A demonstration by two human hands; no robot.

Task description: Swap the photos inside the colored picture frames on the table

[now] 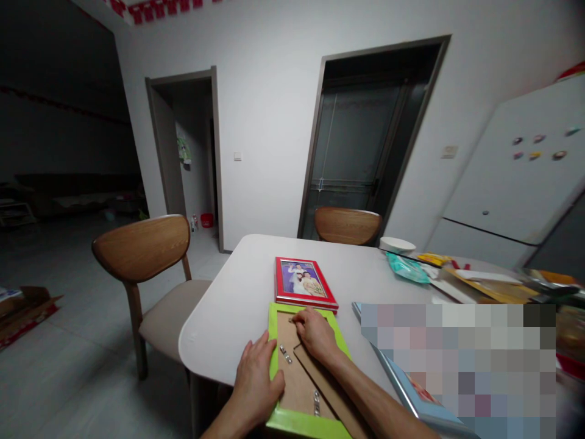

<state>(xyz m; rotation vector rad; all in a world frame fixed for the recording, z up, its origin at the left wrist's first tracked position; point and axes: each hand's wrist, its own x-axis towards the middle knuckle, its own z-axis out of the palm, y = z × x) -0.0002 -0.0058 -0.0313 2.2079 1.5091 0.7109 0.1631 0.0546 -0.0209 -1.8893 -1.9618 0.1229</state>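
A green picture frame (273, 323) lies face down on the table, its brown backing board (297, 381) facing up. My left hand (258, 372) holds the frame's left side, fingers along the outer edge and thumb over the border. Near the top of the board, my right hand (315, 332) has its fingers curled in a pinch at a small metal clip (291, 320), which they partly cover. Two more metal pieces show, a left clip (286, 354) and a lower clip (316, 402). The board's brown stand leg (326, 387) runs under my right forearm.
Beyond the green frame lies a red picture frame (278, 286) with a photo. A silver-blue frame (402, 381) lies at the right, mostly blurred out. Farther right are a white bowl (397, 246), a teal bag (408, 268) and piled papers. Wooden chairs (146, 247) stand around the white table (219, 317).
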